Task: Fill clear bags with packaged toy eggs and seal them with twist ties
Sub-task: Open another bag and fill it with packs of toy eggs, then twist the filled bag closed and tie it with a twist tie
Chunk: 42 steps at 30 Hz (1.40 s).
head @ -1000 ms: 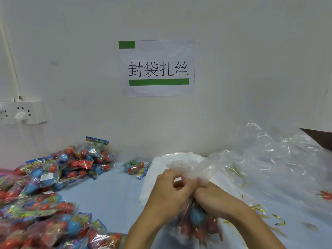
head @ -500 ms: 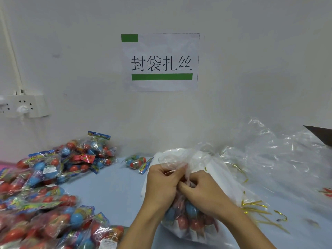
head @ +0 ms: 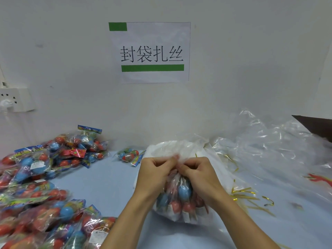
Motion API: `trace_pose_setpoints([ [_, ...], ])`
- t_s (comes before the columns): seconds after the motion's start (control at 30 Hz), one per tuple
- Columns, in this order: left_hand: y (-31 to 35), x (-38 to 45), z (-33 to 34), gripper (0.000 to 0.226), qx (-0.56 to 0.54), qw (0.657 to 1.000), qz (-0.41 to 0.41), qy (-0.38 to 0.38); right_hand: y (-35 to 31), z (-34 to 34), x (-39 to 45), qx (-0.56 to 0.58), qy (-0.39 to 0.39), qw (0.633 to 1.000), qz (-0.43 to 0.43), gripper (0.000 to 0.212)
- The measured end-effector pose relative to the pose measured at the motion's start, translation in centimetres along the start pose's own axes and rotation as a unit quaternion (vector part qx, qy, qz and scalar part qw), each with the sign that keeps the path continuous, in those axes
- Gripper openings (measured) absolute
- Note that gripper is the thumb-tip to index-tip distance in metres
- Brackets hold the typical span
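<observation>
I see left hand (head: 156,174) and right hand (head: 198,174) pinching gathered neck of clear bag (head: 181,198) at its top; gold twist ties (head: 242,192) lie toward tabletop's right edge (right hand nearer).

White paper sign (head: 152,53) on wall reads "封袋扎丝" (green bars above, below); package labels unreadable.
</observation>
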State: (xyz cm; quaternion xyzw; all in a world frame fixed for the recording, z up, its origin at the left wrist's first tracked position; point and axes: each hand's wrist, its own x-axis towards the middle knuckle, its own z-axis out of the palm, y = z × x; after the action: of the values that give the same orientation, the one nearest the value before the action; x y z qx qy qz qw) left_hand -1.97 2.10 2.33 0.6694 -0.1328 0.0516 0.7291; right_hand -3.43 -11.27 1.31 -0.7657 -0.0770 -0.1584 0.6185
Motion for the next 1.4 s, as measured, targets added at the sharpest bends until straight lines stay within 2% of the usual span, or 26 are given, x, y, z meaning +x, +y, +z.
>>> trace_pose_setpoints([
  [0.17,-0.3,-0.1,-0.1,0.016,0.024,0.997,0.000,-0.071,0.1,-0.4,0.3,0.011,-0.017,1.000,0.018,0.022],
  [0.33,-0.4,-0.1,0.3,0.015,-0.002,0.999,0.010,-0.033,-0.5,-0.4,0.3,-0.059,-0.063,0.996,-0.020,0.025],
  [0.47,-0.4,-0.2,0.5,0.016,-0.014,1.000,0.008,-0.010,-1.6,-2.6,0.3,-0.147,-0.160,0.976,0.010,0.024],
  [0.53,-0.5,-0.2,0.6,0.016,0.000,1.000,0.012,-0.005,-2.2,-4.7,0.4,-0.169,-0.134,0.976,0.042,0.024],
  [0.6,-0.5,-0.2,0.7,0.014,0.009,1.000,0.010,0.007,-2.2,-7.0,0.7,-0.225,-0.063,0.970,0.065,0.018],
  [0.67,-0.6,-0.2,0.6,0.014,0.010,1.000,0.014,0.022,-1.7,-9.0,0.8,-0.302,-0.025,0.948,0.097,0.014],
  [0.7,-0.6,-0.2,0.6,0.014,0.009,0.999,0.017,0.029,-1.5,-9.7,0.7,-0.337,-0.033,0.933,0.124,0.014],
  [0.87,-0.7,-0.1,0.6,0.014,0.005,0.999,0.012,0.040,-1.2,-10.0,0.2,-0.437,-0.156,0.855,0.231,0.016],
  [0.97,-0.7,0.0,0.6,0.013,0.005,0.999,0.006,0.040,-1.4,-9.7,0.1,-0.472,-0.192,0.818,0.266,0.012],
  [1.23,-1.0,0.2,0.5,0.013,0.014,0.999,0.014,0.032,0.0,-8.3,-0.1,-0.495,-0.135,0.812,0.277,0.014],
  [1.33,-1.2,0.3,0.5,0.014,0.018,0.999,0.015,0.027,0.2,-8.2,0.1,-0.505,-0.146,0.802,0.284,0.010],
  [1.4,-1.2,0.3,0.5,0.014,0.021,0.999,0.013,0.025,0.3,-8.2,0.1,-0.516,-0.164,0.793,0.278,0.019],
])
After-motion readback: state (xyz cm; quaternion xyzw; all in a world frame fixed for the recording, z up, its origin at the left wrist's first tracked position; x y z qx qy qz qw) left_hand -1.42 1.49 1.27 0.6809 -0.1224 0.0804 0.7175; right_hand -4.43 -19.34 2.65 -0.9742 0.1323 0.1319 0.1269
